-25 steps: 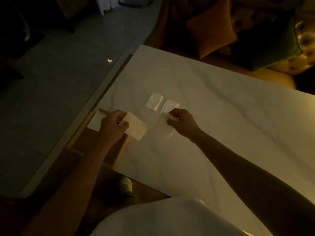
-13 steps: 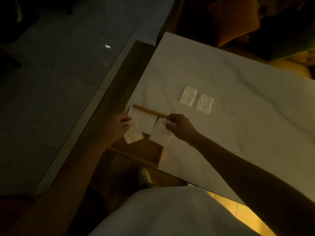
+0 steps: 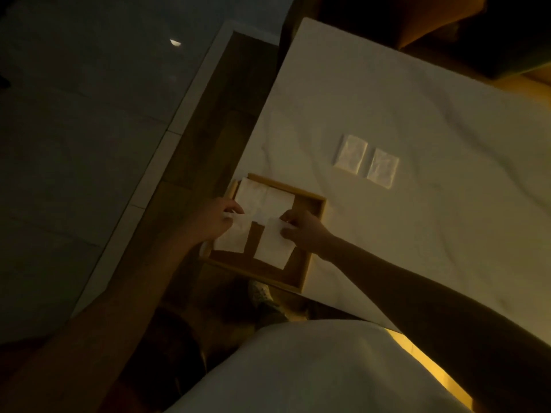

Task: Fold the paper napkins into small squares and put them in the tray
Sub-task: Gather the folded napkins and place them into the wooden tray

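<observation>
Over the tray (image 3: pixel 313 234), left hand (image 3: pixel 215 222) and right hand (image 3: pixel 301 231) have brought 2 napkins (image 3: pixel 234 238) (image 3: pixel 272 247).

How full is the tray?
Partly full: folded napkins lie along the tray's far wall; left hand and right hand each hold another over bare wood.

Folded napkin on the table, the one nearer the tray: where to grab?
Pinch the folded napkin by its long edge facing away from the second napkin, likely easiest: it lies flat on the table, and that side is open.

Very dim, warm yellow light from lower right; soft, grainy picture.
</observation>
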